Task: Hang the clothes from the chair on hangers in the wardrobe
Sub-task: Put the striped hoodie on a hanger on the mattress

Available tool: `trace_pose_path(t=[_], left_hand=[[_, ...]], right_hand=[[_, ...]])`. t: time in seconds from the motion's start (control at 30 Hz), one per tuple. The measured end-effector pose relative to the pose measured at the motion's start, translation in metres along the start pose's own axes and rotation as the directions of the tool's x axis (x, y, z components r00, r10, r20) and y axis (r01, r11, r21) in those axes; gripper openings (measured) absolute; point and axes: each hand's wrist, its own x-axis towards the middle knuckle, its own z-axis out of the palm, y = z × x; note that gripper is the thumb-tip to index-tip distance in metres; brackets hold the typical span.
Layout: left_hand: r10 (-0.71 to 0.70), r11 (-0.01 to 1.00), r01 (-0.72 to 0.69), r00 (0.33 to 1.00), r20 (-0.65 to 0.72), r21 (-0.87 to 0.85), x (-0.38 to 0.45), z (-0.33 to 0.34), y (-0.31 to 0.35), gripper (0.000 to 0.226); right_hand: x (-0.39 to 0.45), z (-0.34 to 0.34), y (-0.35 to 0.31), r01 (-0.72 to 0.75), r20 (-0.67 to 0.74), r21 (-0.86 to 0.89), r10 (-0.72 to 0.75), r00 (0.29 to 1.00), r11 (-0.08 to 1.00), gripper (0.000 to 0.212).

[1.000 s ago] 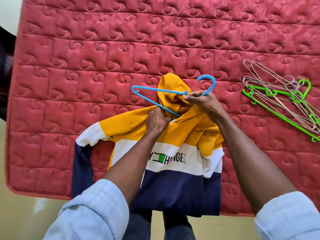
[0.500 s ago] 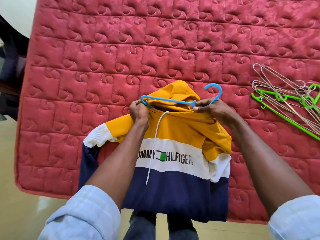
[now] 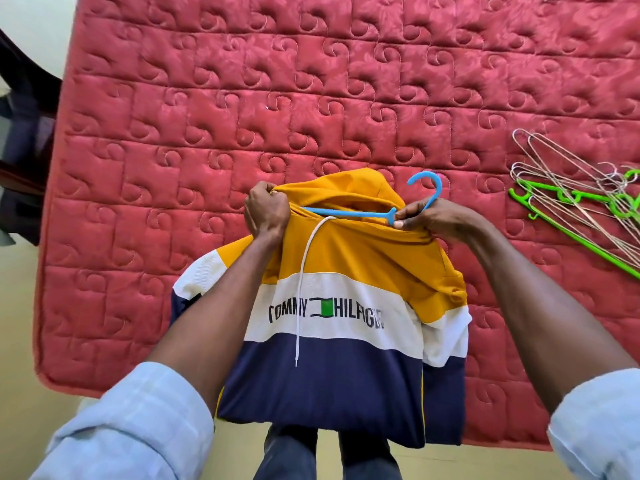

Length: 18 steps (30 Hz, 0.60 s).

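Your left hand (image 3: pixel 266 211) bunches the soft, floppy hoodie (image 3: pixel 346 306) collar; your right hand (image 3: pixel 436 218) pinches the stiff, light hanger (image 3: pixel 353 213) neck, hook at 1 o'clock. Hold there.

Red mattress (image 3: pixel 311 98) on a tan floor (image 3: pixel 20 358)

The quilted mattress fills most of the view; pale wall (image 3: pixel 38 26) far left, dark furniture (image 3: pixel 24 140) at the left edge.

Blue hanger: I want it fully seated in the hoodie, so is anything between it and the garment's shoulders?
Nothing separate blocks it. The blue hanger already sits in the neck opening of the hoodie. The left hand grips the collar fabric and the right hand pinches the hanger's neck. The wardrobe is out of view.
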Motion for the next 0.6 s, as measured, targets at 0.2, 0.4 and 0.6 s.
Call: trace_pose_path(t=[0.2, 0.4, 0.6], left_hand=[[-0.006, 0.992, 0.035, 0.974, 0.225, -0.122, 0.020, 0.003, 0.016, 0.025], [0.051, 0.976, 0.044, 0.906, 0.420, -0.214, -0.001, 0.007, -0.011, 0.020], [0.356, 0.918, -0.395, 0.851, 0.387, 0.024, -0.007, 0.005, -0.018, 0.042]], right_hand=[[0.003, 0.032, 0.002, -0.008, -0.061, -0.059, 0.005, 0.998, 0.998, 0.011], [0.026, 0.065, -0.026, 0.022, -0.332, -0.001, -0.021, 0.943, 1.000, 0.021], [0.042, 0.076, -0.058, -0.282, -0.438, -0.515, 0.034, 0.898, 0.810, 0.041]])
